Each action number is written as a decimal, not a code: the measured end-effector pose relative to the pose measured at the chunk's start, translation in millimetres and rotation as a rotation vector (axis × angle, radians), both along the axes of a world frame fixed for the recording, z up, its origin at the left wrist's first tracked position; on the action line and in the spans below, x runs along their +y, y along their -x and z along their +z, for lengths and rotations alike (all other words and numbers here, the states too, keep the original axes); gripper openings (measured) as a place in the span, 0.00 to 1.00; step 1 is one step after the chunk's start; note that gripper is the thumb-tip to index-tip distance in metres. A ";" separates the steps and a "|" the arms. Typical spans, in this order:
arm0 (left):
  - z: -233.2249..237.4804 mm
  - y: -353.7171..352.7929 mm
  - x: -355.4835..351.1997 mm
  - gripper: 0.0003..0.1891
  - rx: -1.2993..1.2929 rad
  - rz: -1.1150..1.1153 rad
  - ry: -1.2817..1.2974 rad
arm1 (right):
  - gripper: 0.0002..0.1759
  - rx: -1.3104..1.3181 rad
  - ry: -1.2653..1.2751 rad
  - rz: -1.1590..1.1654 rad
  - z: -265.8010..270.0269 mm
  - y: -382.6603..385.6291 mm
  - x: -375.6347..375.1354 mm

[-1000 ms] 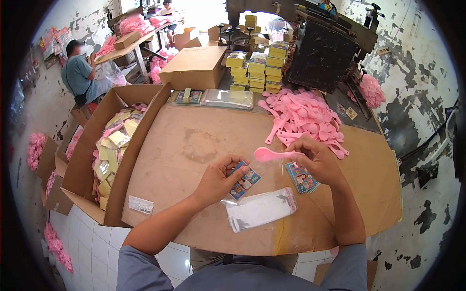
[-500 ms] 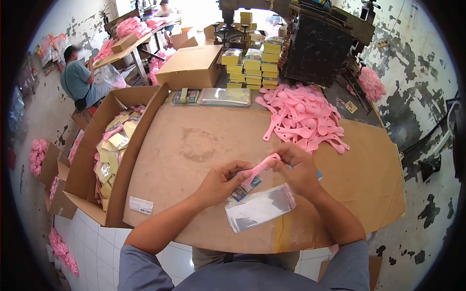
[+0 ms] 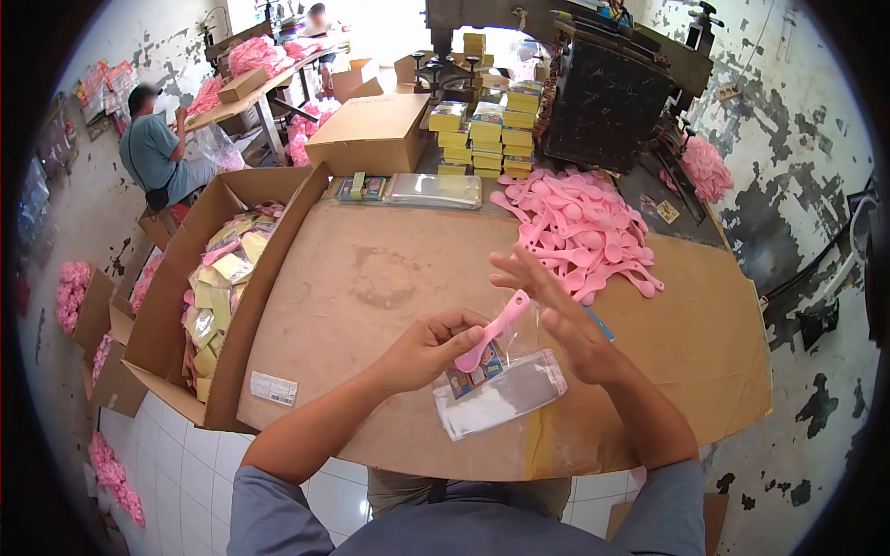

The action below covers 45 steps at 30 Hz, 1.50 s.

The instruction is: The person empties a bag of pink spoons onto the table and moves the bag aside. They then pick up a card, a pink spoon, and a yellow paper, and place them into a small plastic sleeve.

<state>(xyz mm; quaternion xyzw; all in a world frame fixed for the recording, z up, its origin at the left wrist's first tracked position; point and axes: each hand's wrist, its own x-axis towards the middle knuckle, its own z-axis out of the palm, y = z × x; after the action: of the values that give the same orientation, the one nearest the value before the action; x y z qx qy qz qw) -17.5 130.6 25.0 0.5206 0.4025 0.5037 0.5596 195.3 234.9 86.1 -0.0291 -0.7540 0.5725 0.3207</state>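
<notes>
In the head view my left hand (image 3: 434, 347) pinches a pink plastic spoon (image 3: 501, 326), its holed handle end pointing up and to the right. Below the spoon bowl shows a small printed card (image 3: 477, 371), and clear film glints beside it. My right hand (image 3: 577, 334) is open with its fingers spread, just right of the spoon handle and apart from it. A stack of clear plastic bags (image 3: 505, 394) lies on the cardboard under both hands. Past my right fingers, a blue edge (image 3: 599, 322) of something flat is partly hidden.
A heap of pink spoons (image 3: 584, 232) lies beyond my right hand. At left stands an open carton (image 3: 301, 218) of filled packets. Card stacks (image 3: 487, 139), more clear bags (image 3: 432, 190) and a closed box (image 3: 371, 130) line the back. A person (image 3: 153, 148) sits far left.
My right hand has let go of the spoon's handle end and opened, moving up and right. The spoon stays in my left hand, now more upright, and more of the card shows.
</notes>
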 end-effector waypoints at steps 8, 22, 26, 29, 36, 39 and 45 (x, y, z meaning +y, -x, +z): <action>1.5 5.9 -2.7 0.19 -0.267 -0.181 0.159 | 0.26 -0.186 -0.217 0.071 11.6 -0.3 -1.9; 31.3 -6.3 -17.1 0.25 0.291 0.184 -0.538 | 0.06 -0.193 -0.646 -0.389 67.4 13.5 -17.1; 28.6 -15.0 -14.9 0.23 0.361 0.305 -0.470 | 0.06 -0.243 -0.582 -0.381 56.8 16.3 -20.8; 24.0 -11.9 -11.1 0.19 0.230 0.264 -0.311 | 0.06 -0.141 -0.335 -0.452 38.3 19.9 -19.7; 25.2 -12.6 -13.0 0.20 0.156 0.333 -0.275 | 0.11 -0.046 -1.126 -0.445 38.2 21.0 -20.8; 18.3 -16.2 -16.0 0.23 0.355 0.395 -0.423 | 0.12 -0.066 -1.197 -0.578 22.7 27.3 -23.8; 12.5 -14.0 -16.3 0.26 0.698 0.411 -0.536 | 0.12 -0.098 -1.316 -0.622 16.5 32.5 -26.6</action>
<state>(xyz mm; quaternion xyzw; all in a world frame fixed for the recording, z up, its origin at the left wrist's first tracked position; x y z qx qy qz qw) -3.5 114.2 37.5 0.6940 0.5167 0.4852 0.1260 162.8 208.3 102.5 -0.0687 -0.9125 -0.1190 0.3852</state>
